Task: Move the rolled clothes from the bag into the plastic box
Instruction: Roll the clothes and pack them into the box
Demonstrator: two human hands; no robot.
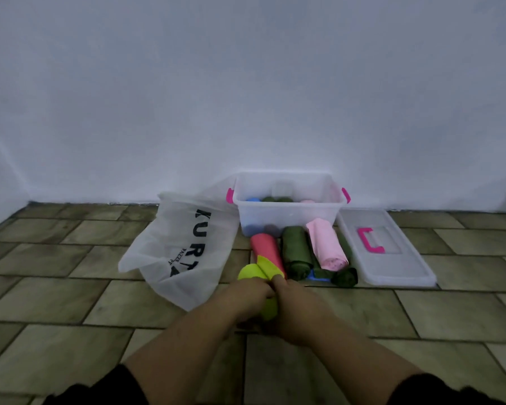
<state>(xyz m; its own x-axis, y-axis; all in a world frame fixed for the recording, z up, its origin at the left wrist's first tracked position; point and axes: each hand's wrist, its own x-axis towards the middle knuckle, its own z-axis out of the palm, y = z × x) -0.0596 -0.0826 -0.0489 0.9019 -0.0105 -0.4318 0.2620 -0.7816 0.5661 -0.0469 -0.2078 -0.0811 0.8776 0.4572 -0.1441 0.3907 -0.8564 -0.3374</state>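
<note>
Sleeves (120, 387): black fabric, at the near edge, both forearms bare and reaching forward to meet in the middle.

Left hand (250, 292) and right hand (291, 298): pressed close together, knuckles up, both clasped round one garment. Fine finger positions are blurred.

Yellow-green roll (250, 271): bright neon cloth, soft, held in both hands just above the floor. One rounded end and a loose pointed flap stick out beyond the hands, and a lower fold shows between the wrists.

Floor (70, 302): matte rectangular tiles, brownish-green, with dark grout lines.

Bag (164, 252): thin translucent white plastic, crumpled and slumped on the floor left of the hands, with black printed lettering.

Coral roll (268, 248), dark green roll (295, 252), pink roll (326, 245), second dark green roll (345, 276): tight cloth cylinders lying side by side on the floor, touching, directly in front of the box.

Plastic box (304, 214): clear, rectangular, with pink latches, set against the wall. Blue, green and pink rolls (276, 199) show inside.

Lid (392, 267): clear, flat on the floor right of the box, with a pink handle.

Wall (246, 83): plain white, smooth.
</note>
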